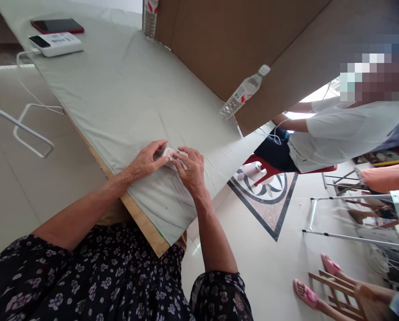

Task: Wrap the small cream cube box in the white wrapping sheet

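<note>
A small white block with reddish print, perhaps a little box or a stack of cards, is held just above or on the cloth-covered table. My left hand has it between thumb and fingers from the left. From the right, the bent fingers and thumb of my right hand pinch at its edge. Fingers cover part of the block, so its exact kind cannot be made out.
A clear plastic bottle stands beside a large brown cardboard panel; another bottle is farther back. A white power bank with a cable and a red-edged phone lie far left. A person in a white shirt sits right.
</note>
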### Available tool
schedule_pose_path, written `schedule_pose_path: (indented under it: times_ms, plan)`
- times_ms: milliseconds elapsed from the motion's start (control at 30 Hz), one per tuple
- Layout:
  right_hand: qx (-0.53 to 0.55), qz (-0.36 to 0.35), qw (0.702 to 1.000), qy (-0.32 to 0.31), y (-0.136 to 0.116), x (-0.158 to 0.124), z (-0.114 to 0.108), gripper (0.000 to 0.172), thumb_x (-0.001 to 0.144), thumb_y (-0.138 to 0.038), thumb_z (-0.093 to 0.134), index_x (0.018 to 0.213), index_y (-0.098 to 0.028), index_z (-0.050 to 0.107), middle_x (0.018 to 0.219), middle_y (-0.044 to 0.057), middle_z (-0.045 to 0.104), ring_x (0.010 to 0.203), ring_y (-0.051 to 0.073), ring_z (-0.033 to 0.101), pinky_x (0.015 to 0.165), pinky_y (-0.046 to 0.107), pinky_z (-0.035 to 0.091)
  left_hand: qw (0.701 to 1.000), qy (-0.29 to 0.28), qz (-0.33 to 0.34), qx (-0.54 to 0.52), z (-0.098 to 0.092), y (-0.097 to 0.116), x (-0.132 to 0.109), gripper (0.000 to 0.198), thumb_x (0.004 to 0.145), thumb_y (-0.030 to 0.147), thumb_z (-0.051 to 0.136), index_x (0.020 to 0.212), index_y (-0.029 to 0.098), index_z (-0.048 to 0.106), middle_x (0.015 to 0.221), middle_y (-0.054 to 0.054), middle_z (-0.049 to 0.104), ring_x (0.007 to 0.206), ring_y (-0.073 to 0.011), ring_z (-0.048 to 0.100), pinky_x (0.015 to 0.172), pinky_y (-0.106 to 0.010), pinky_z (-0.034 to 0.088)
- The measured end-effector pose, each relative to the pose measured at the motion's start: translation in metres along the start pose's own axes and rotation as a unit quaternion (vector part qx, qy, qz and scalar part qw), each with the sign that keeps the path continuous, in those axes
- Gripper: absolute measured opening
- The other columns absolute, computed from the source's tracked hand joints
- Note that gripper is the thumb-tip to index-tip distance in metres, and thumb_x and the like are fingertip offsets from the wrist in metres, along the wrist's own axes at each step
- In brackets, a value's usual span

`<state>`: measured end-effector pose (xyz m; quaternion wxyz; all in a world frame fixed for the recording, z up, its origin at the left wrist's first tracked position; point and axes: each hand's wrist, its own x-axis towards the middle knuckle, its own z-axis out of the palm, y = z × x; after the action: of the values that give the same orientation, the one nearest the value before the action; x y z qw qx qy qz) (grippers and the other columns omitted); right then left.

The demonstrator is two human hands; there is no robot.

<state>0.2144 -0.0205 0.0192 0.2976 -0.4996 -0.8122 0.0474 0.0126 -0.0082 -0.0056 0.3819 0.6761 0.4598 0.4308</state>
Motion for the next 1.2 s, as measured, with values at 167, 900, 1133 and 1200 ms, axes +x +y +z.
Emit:
schedule_pose_path:
  times_ms: [167,900,1133,1200]
  plan:
    - [-0.041,-0.038,0.998,-0.031,0.005,0.013,-0.006,0.016,0.102,-0.030,0.065,0.106,-0.029,0.080,0.120,0.005,0.077,0.113,0.023,0.066,0.100,0.042,0.044,1.000,0.008,0.009,-0.009,0.003,-0.003,0.001,0.060,0.090,0.043,0.061,0.140,0.011,0.058,0.133,-0.018,0.067,0.118,-0.0270,0.067,0.106,-0.045,0.055]
    - [-0.058,-0.061,0.991,-0.103,0.001,0.023,-0.024,0.019,0.102,-0.024,0.060,0.103,-0.025,0.079,0.115,0.006,0.079,0.107,0.023,0.067,0.098,0.040,0.041,1.000,0.014,0.021,0.009,0.003,0.003,0.000,0.058,0.087,0.039,0.062,0.138,0.011,0.059,0.129,-0.017,0.069,0.116,-0.0268,0.068,0.101,-0.043,0.057]
    - [-0.150,-0.098,0.972,-0.150,-0.012,0.036,-0.027,0.024,0.103,-0.021,0.057,0.094,-0.022,0.079,0.105,0.008,0.078,0.095,0.024,0.058,0.092,0.041,0.036,1.000,0.017,0.015,-0.001,0.003,0.001,0.001,0.058,0.088,0.039,0.063,0.138,0.011,0.059,0.127,-0.017,0.070,0.114,-0.0259,0.069,0.098,-0.042,0.058]
    - [-0.169,-0.106,0.969,-0.148,-0.013,0.039,-0.023,0.026,0.103,-0.019,0.055,0.090,-0.021,0.077,0.103,0.008,0.077,0.094,0.024,0.057,0.092,0.042,0.035,1.000,0.017,0.011,-0.009,0.003,0.000,0.002,0.058,0.087,0.039,0.063,0.139,0.012,0.059,0.126,-0.016,0.071,0.112,-0.0252,0.069,0.095,-0.040,0.059]
